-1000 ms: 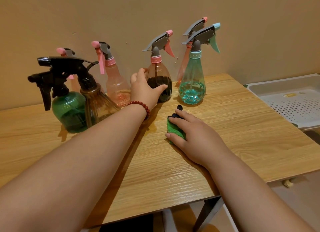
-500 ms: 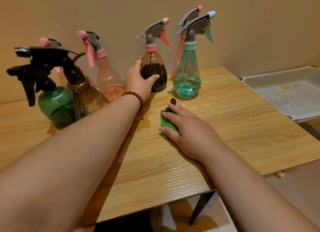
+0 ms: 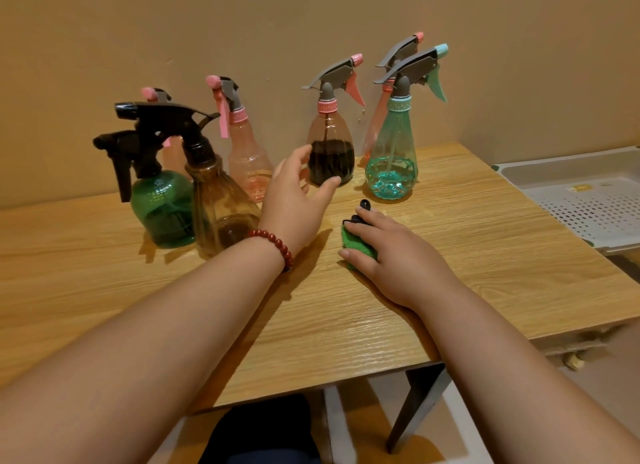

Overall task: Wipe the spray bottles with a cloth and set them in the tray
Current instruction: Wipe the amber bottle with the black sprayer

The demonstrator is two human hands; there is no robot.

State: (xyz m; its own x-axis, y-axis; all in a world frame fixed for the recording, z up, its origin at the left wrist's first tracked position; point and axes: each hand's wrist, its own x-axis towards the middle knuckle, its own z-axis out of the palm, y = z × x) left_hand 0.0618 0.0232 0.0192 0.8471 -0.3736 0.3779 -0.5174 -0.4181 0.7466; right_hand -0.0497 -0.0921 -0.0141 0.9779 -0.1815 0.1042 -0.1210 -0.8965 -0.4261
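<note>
Several spray bottles stand along the wall on the wooden table (image 3: 467,256). My left hand (image 3: 294,200) is spread at the lower part of the brown bottle with dark liquid (image 3: 330,145). Its thumb tip touches the bottle's front base and its fingers lie at the bottle's left side, fairly straight. My right hand (image 3: 391,252) rests flat on a green cloth (image 3: 356,244) with a black part at its far end. The grey perforated tray (image 3: 595,204) sits off the table's right edge with no bottles in it.
A teal bottle (image 3: 393,159) and a pink one (image 3: 375,131) stand right of the brown bottle. To the left are a pink bottle (image 3: 247,159), an amber bottle (image 3: 221,204) and a green bottle (image 3: 162,207), both with black triggers. A wall runs behind.
My left hand has slid lower on the brown bottle and its fingers have loosened. The right hand stays on the cloth. The camera view shifted slightly.
</note>
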